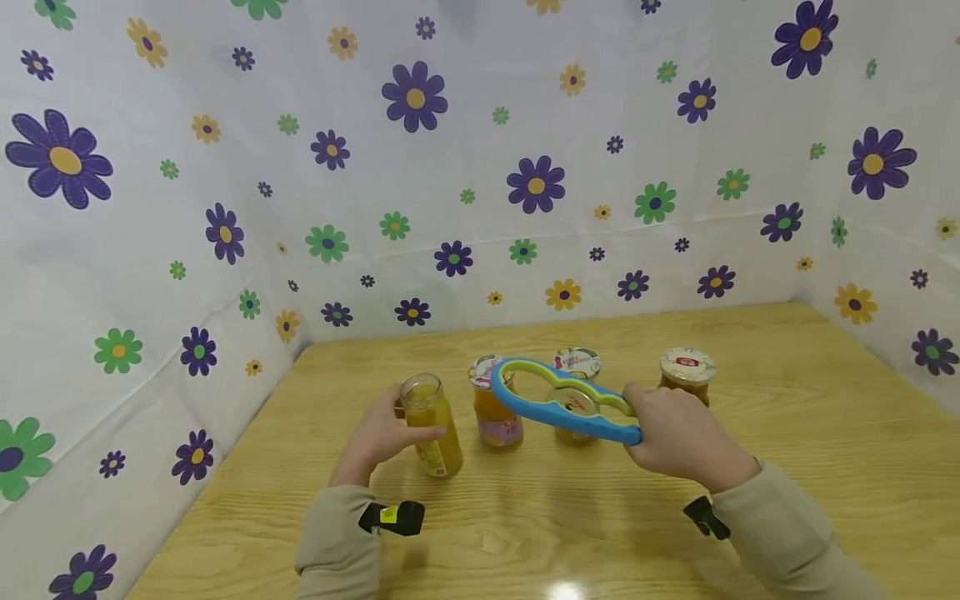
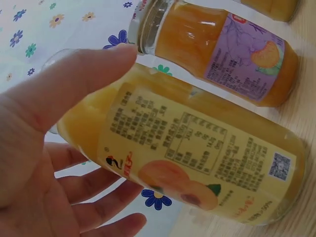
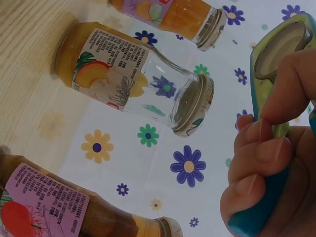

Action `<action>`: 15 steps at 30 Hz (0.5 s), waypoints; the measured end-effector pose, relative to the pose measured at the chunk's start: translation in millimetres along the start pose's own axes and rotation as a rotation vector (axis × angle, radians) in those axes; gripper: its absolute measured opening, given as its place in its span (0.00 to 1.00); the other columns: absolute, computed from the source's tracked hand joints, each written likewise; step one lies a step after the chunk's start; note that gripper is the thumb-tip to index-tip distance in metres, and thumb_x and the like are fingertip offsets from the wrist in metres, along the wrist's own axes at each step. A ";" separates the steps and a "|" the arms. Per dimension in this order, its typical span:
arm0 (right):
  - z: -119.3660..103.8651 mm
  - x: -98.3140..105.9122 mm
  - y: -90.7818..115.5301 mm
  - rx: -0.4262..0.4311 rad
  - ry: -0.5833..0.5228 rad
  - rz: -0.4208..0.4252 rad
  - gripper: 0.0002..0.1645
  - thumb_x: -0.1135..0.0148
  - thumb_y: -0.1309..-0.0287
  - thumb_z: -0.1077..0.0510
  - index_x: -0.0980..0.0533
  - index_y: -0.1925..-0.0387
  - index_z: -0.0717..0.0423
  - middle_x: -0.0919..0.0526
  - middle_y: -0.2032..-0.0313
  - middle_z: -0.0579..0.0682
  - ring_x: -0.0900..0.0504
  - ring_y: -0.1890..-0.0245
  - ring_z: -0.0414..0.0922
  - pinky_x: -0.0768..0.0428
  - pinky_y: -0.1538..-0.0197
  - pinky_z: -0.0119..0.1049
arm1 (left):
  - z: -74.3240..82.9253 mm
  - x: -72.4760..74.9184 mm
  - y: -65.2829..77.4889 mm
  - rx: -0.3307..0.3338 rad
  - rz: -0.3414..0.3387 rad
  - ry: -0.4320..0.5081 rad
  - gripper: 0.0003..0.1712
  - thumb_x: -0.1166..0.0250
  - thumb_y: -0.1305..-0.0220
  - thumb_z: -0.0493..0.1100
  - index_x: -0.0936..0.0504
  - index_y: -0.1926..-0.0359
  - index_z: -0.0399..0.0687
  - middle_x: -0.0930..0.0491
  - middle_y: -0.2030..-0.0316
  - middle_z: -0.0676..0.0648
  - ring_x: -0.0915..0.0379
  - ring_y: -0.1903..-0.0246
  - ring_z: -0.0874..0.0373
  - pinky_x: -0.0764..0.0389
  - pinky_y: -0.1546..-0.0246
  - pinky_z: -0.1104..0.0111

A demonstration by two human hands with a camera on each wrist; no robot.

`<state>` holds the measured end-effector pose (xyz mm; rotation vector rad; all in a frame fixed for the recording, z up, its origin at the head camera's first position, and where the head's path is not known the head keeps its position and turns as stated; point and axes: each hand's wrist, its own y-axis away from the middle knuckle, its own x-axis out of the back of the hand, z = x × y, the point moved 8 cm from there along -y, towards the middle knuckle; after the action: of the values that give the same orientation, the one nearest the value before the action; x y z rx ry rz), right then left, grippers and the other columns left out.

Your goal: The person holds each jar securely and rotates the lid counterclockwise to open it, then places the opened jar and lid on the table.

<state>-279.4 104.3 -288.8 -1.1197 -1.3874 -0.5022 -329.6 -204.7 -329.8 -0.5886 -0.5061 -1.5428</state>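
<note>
In the head view my left hand [image 1: 384, 433] is round an uncapped glass jar [image 1: 442, 446] of yellow fruit, its thumb across the near side. A peach picture and printed text cover the jar's label [image 2: 197, 163]; some of its fingers lie behind the glass. My right hand [image 1: 678, 433] grips one end of a blue and yellow-green jar opener [image 1: 555, 415], raised above the table. A round lid [image 3: 281, 49] sits within the opener's loop in the right wrist view.
An orange-filled jar [image 1: 498, 421] with a purple label stands just right of the uncapped one. Behind the opener is a partly filled lidded jar [image 1: 577, 360]. A dark-filled jar [image 1: 686, 375] stands beyond my right hand. Flowered cloth [image 1: 465, 225] encloses the wooden table [image 1: 510, 525].
</note>
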 end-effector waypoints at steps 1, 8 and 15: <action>-0.5 -0.7 -0.1 0.002 0.002 0.002 0.13 0.36 0.62 0.61 0.32 0.74 0.58 0.37 0.87 0.44 0.39 0.89 0.37 0.41 0.86 0.28 | 0.0 1.4 0.5 0.000 0.009 -0.011 0.45 0.27 0.61 0.52 0.37 0.44 0.38 0.29 0.53 0.40 0.33 0.53 0.46 0.28 0.58 0.54; -5.7 -2.1 1.4 0.026 0.022 0.005 0.13 0.36 0.63 0.61 0.33 0.75 0.58 0.39 0.88 0.44 0.40 0.89 0.37 0.42 0.86 0.28 | -1.6 6.6 0.4 0.002 0.051 -0.028 0.39 0.27 0.62 0.52 0.32 0.51 0.39 0.28 0.55 0.41 0.32 0.54 0.46 0.26 0.60 0.56; -10.3 -1.1 1.4 0.045 0.024 0.019 0.13 0.36 0.63 0.62 0.33 0.75 0.59 0.39 0.88 0.44 0.41 0.90 0.37 0.42 0.86 0.28 | -8.0 10.9 -1.4 0.026 0.080 -0.012 0.37 0.28 0.60 0.51 0.32 0.50 0.38 0.30 0.51 0.39 0.34 0.51 0.44 0.28 0.57 0.54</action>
<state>-273.1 95.9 -288.4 -1.0858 -1.3600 -0.4671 -331.7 -218.1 -328.8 -0.5915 -0.5057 -1.4554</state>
